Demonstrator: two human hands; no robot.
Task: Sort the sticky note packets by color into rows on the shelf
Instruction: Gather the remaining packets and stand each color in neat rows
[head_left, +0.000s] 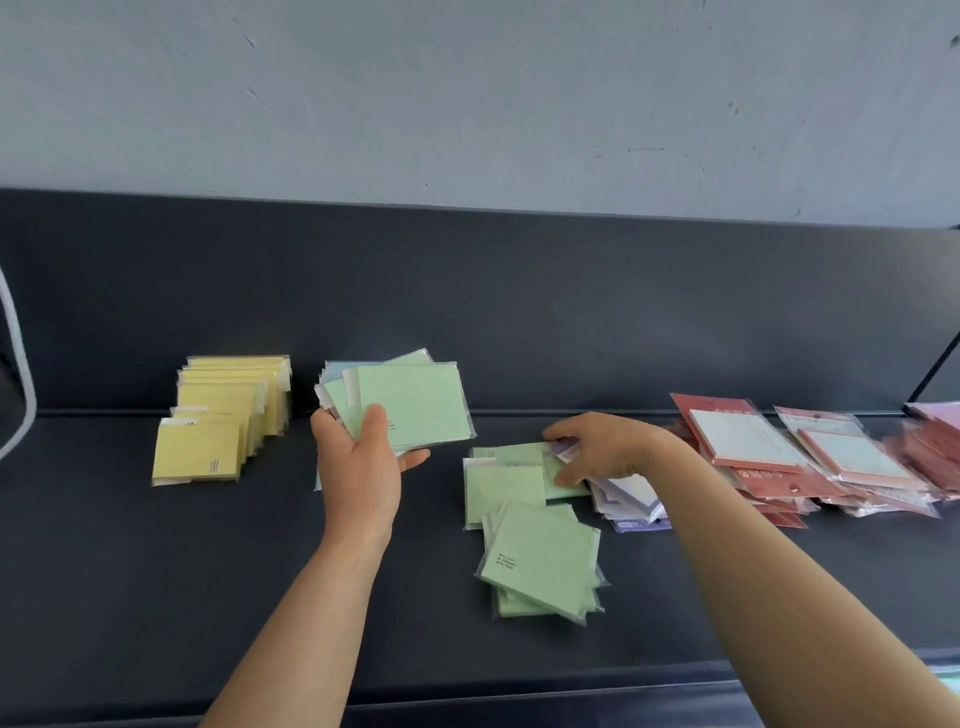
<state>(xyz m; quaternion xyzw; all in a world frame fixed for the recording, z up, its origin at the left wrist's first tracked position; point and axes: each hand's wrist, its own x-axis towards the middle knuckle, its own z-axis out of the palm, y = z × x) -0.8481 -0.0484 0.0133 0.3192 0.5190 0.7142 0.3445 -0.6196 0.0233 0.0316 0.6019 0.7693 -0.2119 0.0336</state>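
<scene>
Holding a fanned stack of green packets (415, 405) in my left hand (358, 462): thumb across the front face, left fingers (415, 460) curled beneath the lower edge. The stack is lifted off the shelf (156, 571), up and to the left of the loose green pile (535, 540). My right hand (602, 447) lies over the pile's far right corner, right fingers (558, 431) bent at the far edge and thumb at the near edge of one green packet. A purple packet (566, 453) shows between them; whether they grip anything I cannot tell. Well left of the pile stands the row of yellow packets (223, 415). Just right of the pile, under my right wrist, lie white-and-purple packets (631, 499); further right, the red packets (769, 457).
</scene>
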